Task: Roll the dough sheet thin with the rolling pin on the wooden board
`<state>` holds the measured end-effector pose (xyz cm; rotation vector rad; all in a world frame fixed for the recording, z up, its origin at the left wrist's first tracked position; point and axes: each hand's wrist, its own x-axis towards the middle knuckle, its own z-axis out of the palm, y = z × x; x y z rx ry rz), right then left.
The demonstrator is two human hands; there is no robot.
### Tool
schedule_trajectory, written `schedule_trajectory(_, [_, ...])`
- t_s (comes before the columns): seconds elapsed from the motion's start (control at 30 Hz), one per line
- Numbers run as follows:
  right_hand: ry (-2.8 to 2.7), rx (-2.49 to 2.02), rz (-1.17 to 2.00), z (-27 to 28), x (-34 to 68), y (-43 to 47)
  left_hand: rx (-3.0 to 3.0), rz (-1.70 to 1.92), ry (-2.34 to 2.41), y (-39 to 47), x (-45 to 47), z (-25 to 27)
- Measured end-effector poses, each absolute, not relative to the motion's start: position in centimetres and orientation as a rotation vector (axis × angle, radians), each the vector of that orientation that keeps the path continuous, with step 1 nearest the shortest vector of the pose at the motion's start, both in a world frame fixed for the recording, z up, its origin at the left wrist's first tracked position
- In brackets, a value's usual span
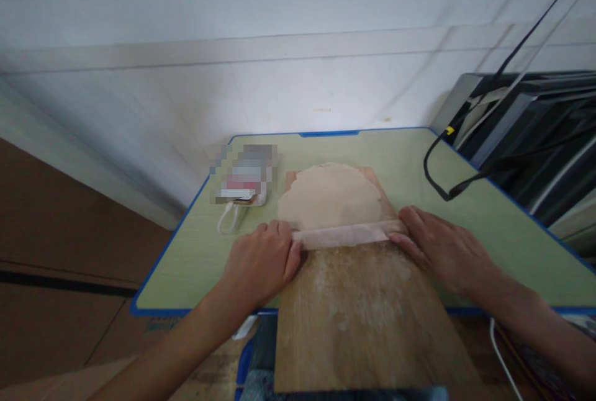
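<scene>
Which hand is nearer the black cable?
Right. The right hand, at the right end of the dough roll, is just below the black cable in view; the left hand is farther off, across the wooden board.

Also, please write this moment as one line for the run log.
left hand: on left end of pale roll | right hand: on its right end | dough: flat beyond roll | board: under dough, whitish marks

Dough (333, 193): flat sheet on wooden board (358, 320).
Pale roll (342, 236): along dough's near edge; we cannot see its core.
Ends: gripped by left hand (263, 258) and right hand (440, 246).
</scene>
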<state>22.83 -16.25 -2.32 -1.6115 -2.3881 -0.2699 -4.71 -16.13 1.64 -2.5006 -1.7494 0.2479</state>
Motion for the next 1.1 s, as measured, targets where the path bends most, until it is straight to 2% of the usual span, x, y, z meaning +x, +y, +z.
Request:
schedule_trajectory(0.23, [-2.428, -1.556, -0.157, -2.6, 23.4, -17.1, -2.476, 0.205, -1.733, -16.9, -4.5, 1.3])
schedule_trajectory(0.5, [-2.34, -1.527, -0.18, -2.4, 23.2, -13.3, -2.596, -0.056, -1.526, -12.1, -5.5, 0.7])
schedule_trajectory(0.63, [-2.296, -1.444, -0.077, -2.7, 23.2, -10.2, -2.585, -0.159, -1.459, -9.6, -5.5, 0.0])
schedule_trajectory(0.87, [-2.242, -1.611, 0.137, -2.0, 22.6, -5.5, -2.645, -0.182, -1.559, -6.5, -4.6, 0.4])
schedule_trajectory(1.1, [-2.129, -1.71, 0.103, -1.7, 21.9, -2.4, -2.693, -0.239, -1.584, -4.0, -3.7, 1.0])
